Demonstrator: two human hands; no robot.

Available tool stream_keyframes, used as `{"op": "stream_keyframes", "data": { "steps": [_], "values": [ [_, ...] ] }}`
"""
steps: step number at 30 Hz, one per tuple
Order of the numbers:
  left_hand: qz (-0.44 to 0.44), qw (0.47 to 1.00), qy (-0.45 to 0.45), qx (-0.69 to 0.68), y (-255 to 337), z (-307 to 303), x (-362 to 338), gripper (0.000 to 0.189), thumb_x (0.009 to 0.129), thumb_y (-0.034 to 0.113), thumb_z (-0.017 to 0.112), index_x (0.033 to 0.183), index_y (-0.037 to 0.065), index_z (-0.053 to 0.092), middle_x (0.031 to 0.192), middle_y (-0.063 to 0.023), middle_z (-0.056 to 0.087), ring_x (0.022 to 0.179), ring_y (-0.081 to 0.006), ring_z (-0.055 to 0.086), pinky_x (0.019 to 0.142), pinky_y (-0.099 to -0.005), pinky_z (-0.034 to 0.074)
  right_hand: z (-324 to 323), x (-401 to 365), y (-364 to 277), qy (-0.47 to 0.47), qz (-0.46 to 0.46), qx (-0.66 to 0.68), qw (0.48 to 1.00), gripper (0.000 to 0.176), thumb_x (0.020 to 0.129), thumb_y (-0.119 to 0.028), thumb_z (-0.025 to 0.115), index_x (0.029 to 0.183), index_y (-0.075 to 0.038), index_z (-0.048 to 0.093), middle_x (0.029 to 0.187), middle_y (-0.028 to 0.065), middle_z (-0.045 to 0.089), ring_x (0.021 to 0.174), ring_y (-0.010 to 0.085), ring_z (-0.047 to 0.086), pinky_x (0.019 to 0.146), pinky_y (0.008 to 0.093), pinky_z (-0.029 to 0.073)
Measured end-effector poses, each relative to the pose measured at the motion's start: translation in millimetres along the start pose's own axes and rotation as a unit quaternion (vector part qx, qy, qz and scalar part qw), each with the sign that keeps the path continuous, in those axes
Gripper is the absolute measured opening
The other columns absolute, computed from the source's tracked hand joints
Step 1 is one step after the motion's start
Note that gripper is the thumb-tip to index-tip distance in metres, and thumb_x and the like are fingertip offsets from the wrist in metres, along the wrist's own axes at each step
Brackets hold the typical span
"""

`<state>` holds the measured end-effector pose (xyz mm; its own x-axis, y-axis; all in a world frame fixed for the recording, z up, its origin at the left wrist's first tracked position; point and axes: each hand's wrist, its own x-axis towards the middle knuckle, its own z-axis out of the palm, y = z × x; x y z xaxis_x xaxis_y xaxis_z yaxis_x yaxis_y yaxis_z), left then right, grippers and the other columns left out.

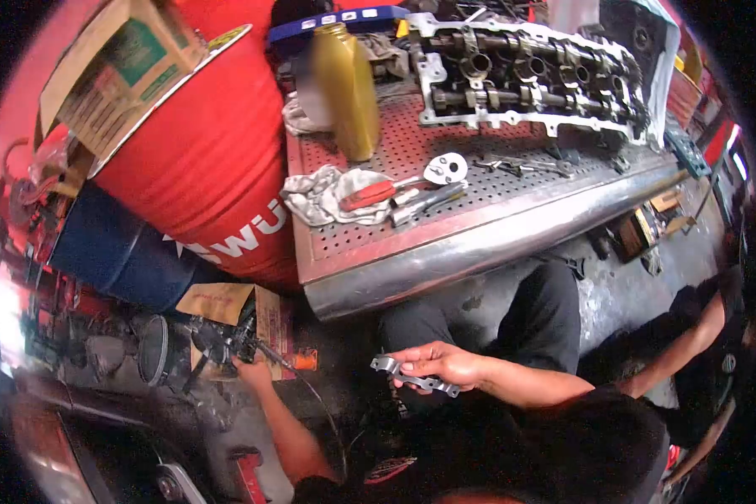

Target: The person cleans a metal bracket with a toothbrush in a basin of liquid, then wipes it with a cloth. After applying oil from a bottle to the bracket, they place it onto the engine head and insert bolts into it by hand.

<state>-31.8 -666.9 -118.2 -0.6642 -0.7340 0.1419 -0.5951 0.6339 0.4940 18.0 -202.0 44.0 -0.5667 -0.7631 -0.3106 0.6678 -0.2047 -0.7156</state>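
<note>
My right hand (442, 364) is closed around a flat grey metal bracket (388, 364) with rounded ends, held low in front of my dark trousers. My left hand (250, 370) grips a black tool (223, 338) down at the left, beside a small cardboard box (227, 301). A thin tube runs from the tool toward an orange tip (304, 360). The two hands are apart, with the bracket to the right of the tube's end.
A red perforated workbench (370, 244) carries a cylinder head (525, 76), a gold oil bottle (349, 88), a rag (323, 195) and a ratchet (441, 170). A red drum (197, 160) and a blue drum (101, 244) stand to the left. Another person's arm (676, 357) reaches in at the right.
</note>
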Motion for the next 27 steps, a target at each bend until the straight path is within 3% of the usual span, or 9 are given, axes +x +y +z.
{"op": "stream_keyframes", "data": {
  "steps": [2, 5, 7, 12, 15, 17, 21, 23, 27],
  "values": [
    [0.097, 0.981, 0.150, 0.070, -4, 1, -8, 0.068, 0.086, 0.022, 0.068, 0.140, -0.002, 0.036, 0.115, -0.0285, 0.061, 0.106, -0.0409, 0.060, 0.093, -0.0475, 0.044, 4, -15, -18, -0.006, -0.063, -0.010, 0.998, 0.045, 0.098, -0.022, 0.055, 0.140, -0.009, 0.048, 0.105, 0.0020, 0.065, 0.079, 0.0056, 0.056, 0.068, 0.0212, 0.046],
    [0.025, 0.978, 0.012, -0.205, 75, -68, -27, 0.061, 0.087, 0.016, 0.067, 0.137, -0.005, 0.039, 0.111, -0.0261, 0.063, 0.095, -0.0357, 0.063, 0.084, -0.0419, 0.049, 2, -34, -52, -0.029, -0.127, 0.030, 0.991, 0.047, 0.097, -0.021, 0.057, 0.141, -0.009, 0.046, 0.105, 0.0037, 0.064, 0.080, 0.0081, 0.056, 0.070, 0.0238, 0.047],
    [0.129, 0.972, 0.037, -0.193, 95, -81, 3, 0.042, 0.088, 0.014, 0.067, 0.124, -0.004, 0.054, 0.092, -0.0177, 0.068, 0.080, -0.0248, 0.065, 0.077, -0.0350, 0.050, -2, -43, -83, -0.037, -0.172, 0.011, 0.984, 0.049, 0.096, -0.021, 0.058, 0.142, -0.009, 0.045, 0.104, 0.0050, 0.064, 0.079, 0.0084, 0.056, 0.069, 0.0244, 0.047],
    [0.365, 0.914, 0.026, -0.176, 372, -241, -75, 0.033, 0.084, 0.018, 0.074, 0.113, 0.006, 0.064, 0.062, -0.0084, 0.059, 0.056, -0.0149, 0.054, 0.059, -0.0310, 0.046, -6, -38, -121, -0.030, -0.270, 0.055, 0.961, 0.043, 0.096, -0.029, 0.057, 0.130, -0.002, 0.051, 0.095, 0.0072, 0.061, 0.071, 0.0117, 0.053, 0.059, 0.0248, 0.044],
    [0.573, 0.805, 0.051, -0.144, 483, -254, -67, 0.059, 0.075, 0.037, 0.075, 0.124, 0.010, 0.056, 0.096, -0.0182, 0.067, 0.091, -0.0339, 0.065, 0.080, -0.0447, 0.050, 0, -29, -127, 0.000, -0.244, 0.193, 0.950, 0.037, 0.099, -0.035, 0.047, 0.117, -0.004, 0.053, 0.091, 0.0091, 0.060, 0.067, 0.0146, 0.052, 0.053, 0.0268, 0.042],
    [0.633, 0.763, 0.127, -0.012, 546, -243, -42, 0.057, 0.075, 0.034, 0.077, 0.122, 0.009, 0.058, 0.101, -0.0190, 0.067, 0.097, -0.0277, 0.065, 0.080, -0.0400, 0.050, 0, -18, -124, 0.012, -0.248, 0.180, 0.952, 0.036, 0.100, -0.034, 0.043, 0.118, -0.004, 0.051, 0.089, 0.0094, 0.060, 0.067, 0.0148, 0.053, 0.053, 0.0273, 0.042],
    [0.508, 0.822, -0.213, 0.141, 615, -249, -25, 0.052, 0.072, 0.041, 0.080, 0.111, 0.008, 0.066, 0.090, -0.0105, 0.069, 0.084, -0.0238, 0.065, 0.067, -0.0385, 0.054, -1, -24, -131, 0.001, -0.259, 0.187, 0.947, 0.034, 0.100, -0.031, 0.042, 0.118, -0.003, 0.051, 0.089, 0.0094, 0.060, 0.067, 0.0142, 0.053, 0.054, 0.0270, 0.044],
    [0.509, 0.798, -0.244, 0.209, 619, -245, -23, 0.053, 0.072, 0.046, 0.080, 0.099, 0.002, 0.069, 0.081, -0.0085, 0.066, 0.069, -0.0214, 0.062, 0.056, -0.0353, 0.053, -6, -32, -133, 0.002, -0.272, 0.186, 0.944, 0.034, 0.100, -0.031, 0.041, 0.118, -0.003, 0.051, 0.089, 0.0094, 0.060, 0.067, 0.0140, 0.053, 0.053, 0.0268, 0.044],
    [0.535, 0.774, -0.259, 0.219, 585, -269, -52, 0.048, 0.075, 0.040, 0.078, 0.098, -0.001, 0.068, 0.081, -0.0142, 0.068, 0.069, -0.0197, 0.063, 0.064, -0.0374, 0.052, -21, -46, -135, 0.005, -0.283, 0.187, 0.941, 0.033, 0.101, -0.030, 0.041, 0.117, -0.002, 0.051, 0.089, 0.0095, 0.060, 0.068, 0.0141, 0.053, 0.053, 0.0264, 0.044]
  ]
}}
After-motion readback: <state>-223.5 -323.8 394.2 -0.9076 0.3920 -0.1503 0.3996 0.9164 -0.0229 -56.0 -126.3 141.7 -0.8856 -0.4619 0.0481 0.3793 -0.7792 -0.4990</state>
